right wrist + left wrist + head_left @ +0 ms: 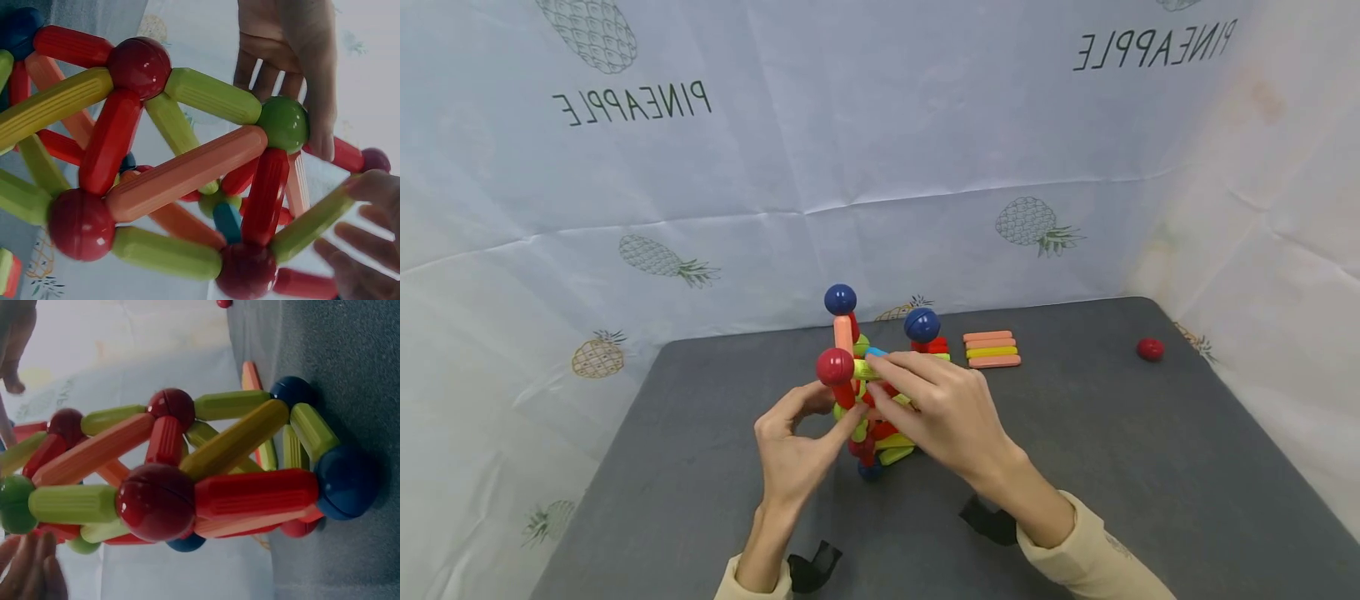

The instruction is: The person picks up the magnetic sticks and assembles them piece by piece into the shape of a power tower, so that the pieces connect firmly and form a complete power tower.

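A tall frame of coloured sticks and balls [156,503], like a magnetic building set, stands on the table. My left hand [797,446] grips its near left side, thumb and fingers about a green ball [284,125]. Higher up, my right hand [951,412] pinches a yellow-green stick [314,225] at its upper end; the stick's lower end meets a red ball [247,270]. At the top of the frame, a red ball [835,367] sits on a red stick [845,395]. My hands hide part of the frame in the head view.
Several loose sticks [992,352] lie in a row to the frame's right on the dark table [700,467]. Far right sits a loose red ball [1150,349]. A pale cloth printed with pineapples [850,125] hangs behind. Black straps [815,568] show by the wrists.
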Action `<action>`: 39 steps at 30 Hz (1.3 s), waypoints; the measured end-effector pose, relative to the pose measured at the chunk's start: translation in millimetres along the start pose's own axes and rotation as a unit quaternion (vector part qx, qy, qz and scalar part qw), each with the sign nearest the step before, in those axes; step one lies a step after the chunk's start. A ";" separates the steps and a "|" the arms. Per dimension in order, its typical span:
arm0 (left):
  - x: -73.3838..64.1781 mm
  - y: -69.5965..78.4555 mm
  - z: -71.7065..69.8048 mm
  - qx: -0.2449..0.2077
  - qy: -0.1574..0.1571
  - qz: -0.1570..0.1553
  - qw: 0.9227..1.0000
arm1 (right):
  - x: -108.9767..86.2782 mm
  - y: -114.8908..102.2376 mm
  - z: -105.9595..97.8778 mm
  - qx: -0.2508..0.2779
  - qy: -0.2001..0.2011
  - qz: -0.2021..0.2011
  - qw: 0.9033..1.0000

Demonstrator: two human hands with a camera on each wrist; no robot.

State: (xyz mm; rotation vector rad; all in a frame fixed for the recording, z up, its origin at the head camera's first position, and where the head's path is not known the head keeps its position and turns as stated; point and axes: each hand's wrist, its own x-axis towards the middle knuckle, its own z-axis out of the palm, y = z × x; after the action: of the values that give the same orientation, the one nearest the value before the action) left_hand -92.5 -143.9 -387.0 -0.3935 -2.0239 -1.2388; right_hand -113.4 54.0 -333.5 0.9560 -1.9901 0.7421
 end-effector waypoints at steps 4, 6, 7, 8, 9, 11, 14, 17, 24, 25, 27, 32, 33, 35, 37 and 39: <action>-0.9 -3.1 -1.9 -0.010 -0.042 -0.024 0.999 | -11.2 15.4 1.1 0.105 0.110 -0.013 0.988; -1.0 -4.7 -2.4 -0.021 -0.056 -0.025 0.998 | -17.6 24.8 1.6 0.146 0.157 0.005 0.977; -1.0 -5.4 -2.7 -0.030 -0.060 -0.027 0.997 | -20.6 28.9 1.7 0.166 0.170 0.022 0.971; -1.1 -6.0 -3.0 -0.040 -0.064 -0.027 0.997 | -23.9 32.7 1.4 0.184 0.171 0.045 0.967; -1.1 -6.6 -3.5 -0.048 -0.068 -0.027 0.996 | -27.4 35.9 0.7 0.201 0.162 0.072 0.963; -0.8 -8.0 -4.0 -0.058 -0.077 -0.027 0.995 | -34.1 40.7 -1.6 0.232 0.116 0.127 0.957; -0.1 -10.6 -5.7 -0.065 -0.094 -0.032 0.993 | -41.9 44.3 -5.4 0.255 0.010 0.198 0.946; 1.0 -13.4 -7.7 -0.077 -0.116 -0.040 0.989 | -47.2 45.9 -8.1 0.251 -0.076 0.220 0.940; 3.1 -17.6 -10.1 -0.113 -0.159 -0.055 0.979 | -52.5 49.2 -11.2 0.291 -0.117 0.207 0.927; 3.3 -17.5 -10.3 -0.115 -0.162 -0.060 0.978 | -52.7 49.2 -11.6 0.291 -0.118 0.205 0.927; 3.7 -17.0 -10.2 -0.114 -0.163 -0.073 0.977 | -53.4 49.0 -12.3 0.292 -0.120 0.205 0.927; 3.3 -14.8 -4.5 -0.093 -0.078 -0.096 0.988 | -54.7 44.8 -14.5 0.286 -0.121 0.199 0.929; 2.6 -14.1 -2.7 -0.087 -0.050 -0.096 0.990 | -54.9 43.3 -15.1 0.284 -0.123 0.198 0.930; 0.9 -12.3 0.2 -0.073 -0.002 -0.090 0.993 | -55.4 39.5 -16.3 0.280 -0.129 0.195 0.931; -0.6 -10.7 2.3 -0.068 0.023 -0.076 0.995 | -55.5 34.8 -18.0 0.277 -0.135 0.192 0.932; -1.4 -9.0 3.1 -0.068 0.018 -0.063 0.995 | -55.5 29.7 -19.8 0.274 -0.139 0.190 0.932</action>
State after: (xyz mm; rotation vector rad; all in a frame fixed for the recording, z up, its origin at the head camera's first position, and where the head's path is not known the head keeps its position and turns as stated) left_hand -98.1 -145.5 -394.7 -0.3098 -1.9652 -1.4573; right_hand -107.5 105.2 -374.8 1.0371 -2.3002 1.5094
